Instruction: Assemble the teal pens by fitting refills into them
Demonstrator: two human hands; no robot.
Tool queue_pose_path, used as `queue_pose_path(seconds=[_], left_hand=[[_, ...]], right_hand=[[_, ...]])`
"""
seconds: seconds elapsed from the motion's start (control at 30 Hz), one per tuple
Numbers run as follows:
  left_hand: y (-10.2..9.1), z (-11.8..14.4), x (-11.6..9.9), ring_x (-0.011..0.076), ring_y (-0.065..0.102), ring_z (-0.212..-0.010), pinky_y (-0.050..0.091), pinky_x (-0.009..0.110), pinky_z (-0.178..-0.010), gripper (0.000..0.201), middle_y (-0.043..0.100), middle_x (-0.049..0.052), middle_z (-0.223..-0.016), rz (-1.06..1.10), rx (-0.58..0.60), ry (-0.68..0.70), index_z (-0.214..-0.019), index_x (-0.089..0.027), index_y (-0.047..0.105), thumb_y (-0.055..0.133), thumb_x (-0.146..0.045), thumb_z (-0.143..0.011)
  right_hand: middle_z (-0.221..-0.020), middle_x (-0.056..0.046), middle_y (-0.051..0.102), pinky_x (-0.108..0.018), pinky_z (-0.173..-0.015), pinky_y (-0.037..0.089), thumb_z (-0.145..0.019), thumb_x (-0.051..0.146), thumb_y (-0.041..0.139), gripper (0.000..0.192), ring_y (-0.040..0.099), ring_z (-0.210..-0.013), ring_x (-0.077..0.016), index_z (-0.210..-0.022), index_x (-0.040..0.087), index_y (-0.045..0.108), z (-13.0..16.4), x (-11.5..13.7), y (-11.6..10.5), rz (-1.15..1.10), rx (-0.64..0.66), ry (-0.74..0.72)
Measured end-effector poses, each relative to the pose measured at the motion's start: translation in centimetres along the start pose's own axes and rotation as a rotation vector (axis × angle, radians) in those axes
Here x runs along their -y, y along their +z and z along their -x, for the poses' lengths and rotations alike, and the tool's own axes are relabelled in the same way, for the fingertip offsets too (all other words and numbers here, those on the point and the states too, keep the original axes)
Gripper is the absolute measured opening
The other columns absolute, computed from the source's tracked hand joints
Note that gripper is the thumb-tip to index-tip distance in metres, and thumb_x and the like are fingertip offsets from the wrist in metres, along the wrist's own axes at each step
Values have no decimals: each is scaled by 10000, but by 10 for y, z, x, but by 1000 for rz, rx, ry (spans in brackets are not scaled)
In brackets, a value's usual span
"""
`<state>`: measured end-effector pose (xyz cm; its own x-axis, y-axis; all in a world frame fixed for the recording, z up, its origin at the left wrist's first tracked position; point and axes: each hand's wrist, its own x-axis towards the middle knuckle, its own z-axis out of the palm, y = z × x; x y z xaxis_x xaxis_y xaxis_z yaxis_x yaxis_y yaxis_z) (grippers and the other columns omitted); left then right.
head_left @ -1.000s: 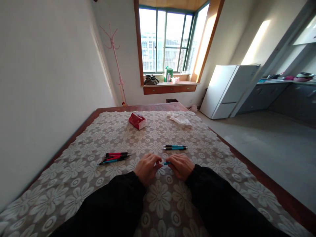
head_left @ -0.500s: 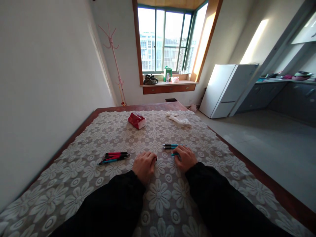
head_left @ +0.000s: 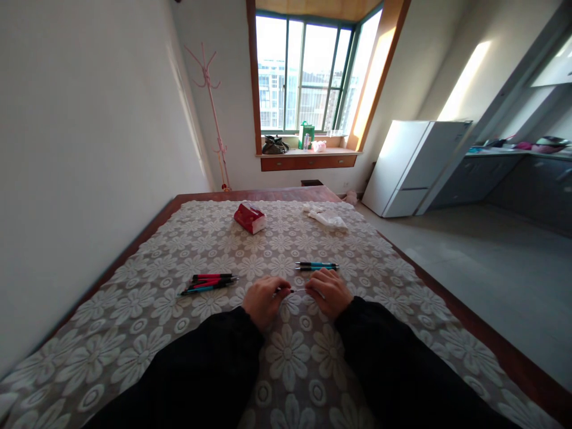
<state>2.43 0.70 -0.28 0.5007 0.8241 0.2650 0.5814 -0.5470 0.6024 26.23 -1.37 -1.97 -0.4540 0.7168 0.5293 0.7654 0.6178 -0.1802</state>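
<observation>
My left hand [head_left: 264, 301] is closed in a pinch on a short dark pen part [head_left: 292, 291], whose end pokes out past the fingertips. From it a thin whitish pen refill [head_left: 301, 290] runs across to my right hand [head_left: 330, 293], whose fingers are closed around its other end. Whatever else the right fingers hold is hidden. Just beyond the right hand lie blue and black pens [head_left: 317, 264], side by side. To the left of the left hand is a small pile of red, black and blue pens [head_left: 210, 282].
A red tissue pack [head_left: 249, 218] and a crumpled white plastic bag [head_left: 330, 219] lie farther back on the lace tablecloth [head_left: 179, 250]. The table's brown wooden edge [head_left: 429, 277] shows at the right. A wall stands close on the left.
My hands have come closer together, shortening the visible stretch of refill. More of the dark part now shows beyond my left fingers. The blue piece at my right fingers is no longer visible.
</observation>
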Motion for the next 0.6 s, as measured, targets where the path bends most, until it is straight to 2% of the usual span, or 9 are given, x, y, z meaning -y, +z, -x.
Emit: queue_pose_path(seconds=[0.1,0.3,0.47,0.6], left_hand=[[-1,0,0,214,641,-958,449,326,-845,152,722,25,-977,-52,-21,-35,-1000,-238,688,543,-199,-974],[0,0,4,219,623,-976,442,341,-861,163,711,38,-999,-52,-34,-83,-1019,-222,652,503,-189,-964],[1,-1,5,208,620,-913,458,338,-836,100,696,34,-978,21,-31,-59,-1018,-217,635,578,-229,-937],[-1,-2,2,225,612,-959,463,335,-846,78,688,30,-960,-26,3,-5,-946,-223,655,682,-218,-874]], right_hand=[[-876,-32,666,-354,-794,388,-918,185,631,97,555,-859,-205,-827,216,647,1,-4,0,26,10,104],[-887,-32,663,-354,-802,392,-912,188,626,90,553,-873,-206,-836,221,660,0,-4,-1,31,50,148],[-868,-25,652,-347,-770,369,-922,216,634,90,539,-857,-201,-834,219,654,0,0,-1,28,85,28],[-855,-27,648,-353,-769,361,-918,224,609,95,533,-853,-200,-834,222,653,-1,0,-5,47,82,-31]])
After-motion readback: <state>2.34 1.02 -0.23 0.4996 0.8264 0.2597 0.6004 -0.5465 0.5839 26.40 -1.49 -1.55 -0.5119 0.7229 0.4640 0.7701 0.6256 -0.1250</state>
